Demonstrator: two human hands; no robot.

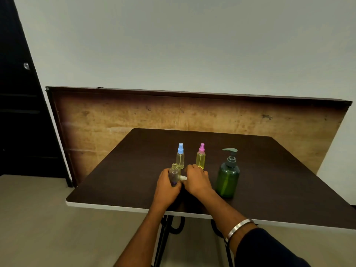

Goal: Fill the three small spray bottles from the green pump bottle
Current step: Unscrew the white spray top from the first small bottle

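Fingers of my left hand [168,183] curl around the open spray bottle [174,173], which stands on the table [119,174] near the front edge, its neck bare. My right hand [196,180] lies just beside it with the fingers bent down over a small white spray cap [183,177]; if they pinch it or only cover it, I cannot tell from the head view.

To do this step well, I judge I should put the cap down where it will not roll, keep the open bottle upright and steady, then bring the green pump bottle [227,177] close so its nozzle points into the narrow neck, and press slowly.

Counting: three small spray bottles. One has a blue cap [180,157], one a pink cap [201,157], both with yellowish liquid inside, and one is open and looks empty. One green pump bottle stands to the right of my hands. Two hands, one bracelet [238,227] on my right wrist.
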